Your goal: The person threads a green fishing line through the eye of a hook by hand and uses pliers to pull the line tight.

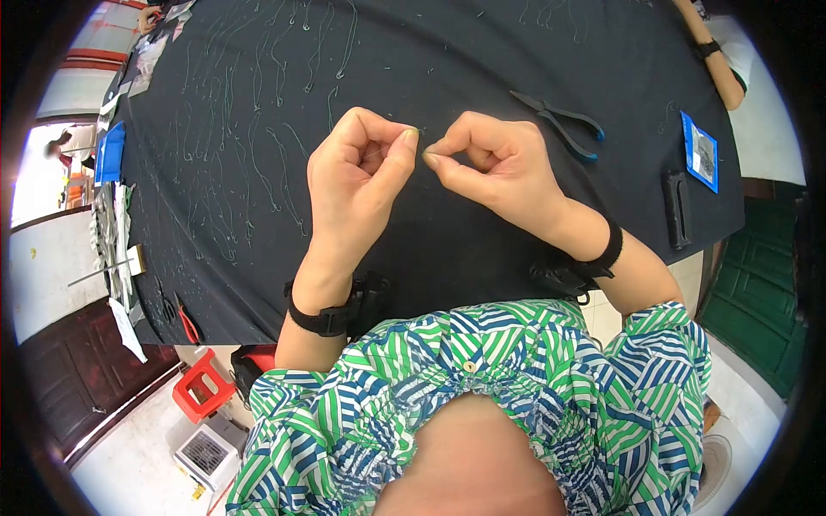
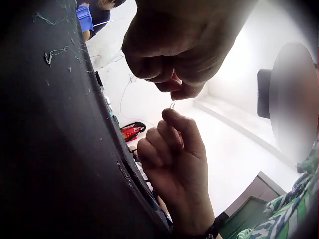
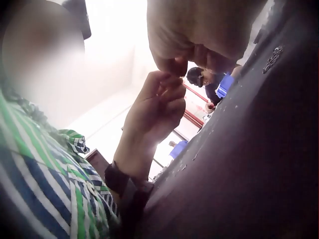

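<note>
Above the black cloth my left hand (image 1: 366, 168) pinches a tiny piece between thumb and forefinger, with a bit of green thread (image 1: 417, 131) at the tips. My right hand (image 1: 503, 163) faces it, a narrow gap away, thumb and forefinger tips together and the other fingers curled. In the left wrist view, a small shiny wire piece (image 2: 172, 104) bridges the gap between the fingertips of both hands. How its ends sit inside the pinches is hidden. The right wrist view shows the left hand (image 3: 154, 107) close under the right.
Thin green threads (image 1: 280, 168) with small ends lie across the black cloth (image 1: 482, 258). Pliers (image 1: 559, 120) lie beyond the right hand. A blue packet (image 1: 701, 150) and a dark, narrow case (image 1: 677, 209) sit farther right. Red-handled scissors (image 1: 186, 320) lie near the left edge. Other people are around the table.
</note>
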The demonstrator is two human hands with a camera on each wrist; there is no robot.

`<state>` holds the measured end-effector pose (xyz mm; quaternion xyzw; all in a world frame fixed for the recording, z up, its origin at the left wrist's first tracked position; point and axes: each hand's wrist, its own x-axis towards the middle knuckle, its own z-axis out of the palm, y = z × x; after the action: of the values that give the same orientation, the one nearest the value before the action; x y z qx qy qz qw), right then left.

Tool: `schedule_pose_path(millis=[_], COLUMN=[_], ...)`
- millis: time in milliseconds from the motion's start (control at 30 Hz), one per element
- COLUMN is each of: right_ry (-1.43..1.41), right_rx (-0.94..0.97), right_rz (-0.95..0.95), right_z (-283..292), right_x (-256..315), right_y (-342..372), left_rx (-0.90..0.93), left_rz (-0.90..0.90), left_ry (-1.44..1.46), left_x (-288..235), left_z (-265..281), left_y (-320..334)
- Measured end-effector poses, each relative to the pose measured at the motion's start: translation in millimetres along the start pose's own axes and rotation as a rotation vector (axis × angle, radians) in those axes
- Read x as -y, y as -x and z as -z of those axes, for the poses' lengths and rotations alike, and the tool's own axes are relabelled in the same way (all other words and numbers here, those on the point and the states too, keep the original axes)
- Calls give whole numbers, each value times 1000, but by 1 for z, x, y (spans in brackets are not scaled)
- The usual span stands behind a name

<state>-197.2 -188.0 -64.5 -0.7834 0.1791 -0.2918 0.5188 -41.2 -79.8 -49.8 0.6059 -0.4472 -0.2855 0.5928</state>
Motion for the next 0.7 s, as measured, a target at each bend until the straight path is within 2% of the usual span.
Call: schedule_pose_path(millis=[100,300,400,500,700], right_ry=[35,243,315,336,368], right_rx=[-73,-170,-169,-202,-166], right_rz=[17,194,307,503,538], right_z=[-2,-5,-3,-1,9], right_x=[4,4,0,-6,-8], right_y=[0,-1,-2,-9,-14], left_rx=[-4,-12,-7,17,105], left_rz=[-15,-34,-30,-6,24], left_ry=[3,-58,-66,-82,-138], left_x=[1,2,2,1,-2], left_z=[-1,-1,-2,-2,1], left_y=[0,0,0,0,0])
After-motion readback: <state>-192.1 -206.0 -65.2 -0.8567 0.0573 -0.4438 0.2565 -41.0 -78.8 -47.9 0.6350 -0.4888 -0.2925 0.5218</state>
